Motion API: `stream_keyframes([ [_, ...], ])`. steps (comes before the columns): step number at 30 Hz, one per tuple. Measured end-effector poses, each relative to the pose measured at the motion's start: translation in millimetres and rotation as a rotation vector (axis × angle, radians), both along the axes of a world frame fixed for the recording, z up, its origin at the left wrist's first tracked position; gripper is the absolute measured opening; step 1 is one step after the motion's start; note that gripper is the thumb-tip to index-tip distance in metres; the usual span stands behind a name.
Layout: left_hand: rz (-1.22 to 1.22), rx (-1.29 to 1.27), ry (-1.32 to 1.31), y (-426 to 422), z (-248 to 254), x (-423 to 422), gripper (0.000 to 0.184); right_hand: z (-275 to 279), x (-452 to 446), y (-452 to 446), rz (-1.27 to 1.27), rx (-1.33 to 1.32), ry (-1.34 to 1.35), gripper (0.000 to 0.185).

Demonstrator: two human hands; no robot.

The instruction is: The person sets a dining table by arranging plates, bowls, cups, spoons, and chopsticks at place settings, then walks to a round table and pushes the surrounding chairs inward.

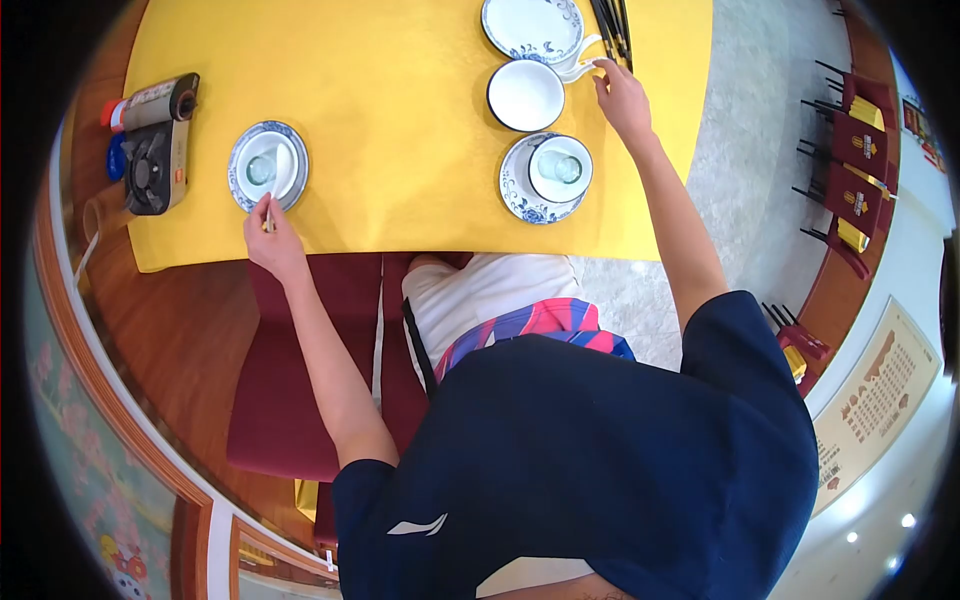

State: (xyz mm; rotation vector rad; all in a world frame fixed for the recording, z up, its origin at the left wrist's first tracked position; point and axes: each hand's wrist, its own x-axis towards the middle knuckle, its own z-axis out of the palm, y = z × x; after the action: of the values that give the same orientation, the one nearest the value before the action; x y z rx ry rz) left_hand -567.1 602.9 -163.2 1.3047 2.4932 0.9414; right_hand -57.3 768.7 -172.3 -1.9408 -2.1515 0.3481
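Note:
My left hand (273, 240) is at the near rim of a blue-patterned plate (234, 180), its fingers pinched together. They appear to close on the handle of a white spoon (285, 160) that leans in the small bowl there, beside a clear glass (261, 170). At the far right, my right hand (625, 100) pinches the handle end of a white spoon (580, 70); a second spoon (590, 43) lies just beyond it. Close by are a white bowl (526, 95) with a dark rim and a large patterned plate (532, 28).
Black chopsticks (617, 30) lie beyond my right hand. Nearer me, another plate (540, 212) carries a bowl with a glass (558, 167). A portable gas stove (152, 170) stands at the left edge of the yellow tablecloth (400, 130). Maroon chairs (300, 370) are tucked below.

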Motion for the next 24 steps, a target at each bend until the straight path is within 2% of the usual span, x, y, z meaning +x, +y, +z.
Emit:
stream_keyframes([
  [1, -0.013, 0.000, 0.003, 0, 0, -2, 0.016, -5, 5, 3, 0.038, 0.010, -0.101, 0.020],
  [9, 0.031, 0.001, -0.016, -1, 10, -2, 0.018, -8, 16, 28, 0.167, 0.017, -0.213, 0.016],
  [11, 0.128, 0.014, -0.129, -7, 17, 0, 0.022, -1, 19, 29, 0.210, 0.024, -0.246, 0.015],
  [13, 0.166, 0.050, -0.098, -15, 18, -1, 0.024, 10, 22, 24, 0.308, 0.044, -0.315, 0.013],
  [20, 0.292, 0.139, -0.143, -41, 16, 15, 0.024, 2, 38, 2, 0.330, 0.137, -0.268, 0.012],
  [24, 0.255, 0.130, -0.084, -49, 27, 34, 0.018, -6, 40, -6, 0.386, 0.169, -0.230, 0.011],
])
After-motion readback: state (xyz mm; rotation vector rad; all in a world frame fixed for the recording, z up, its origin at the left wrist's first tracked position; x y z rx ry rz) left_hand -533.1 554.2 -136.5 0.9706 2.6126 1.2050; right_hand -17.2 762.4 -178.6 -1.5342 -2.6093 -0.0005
